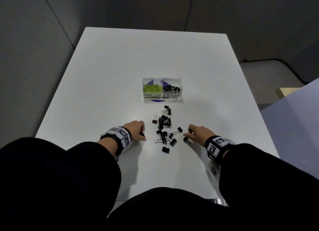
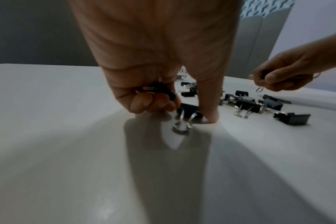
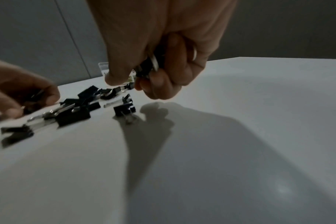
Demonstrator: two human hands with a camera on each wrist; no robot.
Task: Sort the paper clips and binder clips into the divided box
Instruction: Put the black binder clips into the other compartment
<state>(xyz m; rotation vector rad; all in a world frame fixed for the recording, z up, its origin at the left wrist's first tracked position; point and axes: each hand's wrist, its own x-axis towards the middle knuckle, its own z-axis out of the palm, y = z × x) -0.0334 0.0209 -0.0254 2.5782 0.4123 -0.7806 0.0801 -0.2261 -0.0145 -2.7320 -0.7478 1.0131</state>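
A clear divided box (image 1: pixel 162 96) stands mid-table, green paper clips (image 1: pixel 152 88) in its left half and black binder clips (image 1: pixel 171 88) in its right. Several loose black binder clips (image 1: pixel 164 127) lie scattered in front of it. My left hand (image 1: pixel 138 130) sits left of the pile; its curled fingers hold a binder clip (image 2: pixel 159 91), and the thumb (image 2: pixel 209 112) touches another clip (image 2: pixel 188 112) on the table. My right hand (image 1: pixel 196 133) hovers right of the pile with binder clips (image 3: pixel 148 66) gripped in its curled fingers, above a clip (image 3: pixel 124 109) lying on the table.
The white table (image 1: pixel 120 66) has bare surface on all sides of the box and pile. A grey wall lies beyond the far edge, and a pale ledge (image 1: pixel 293 118) rises at the right. My dark sleeves (image 1: pixel 69 170) cover the near edge.
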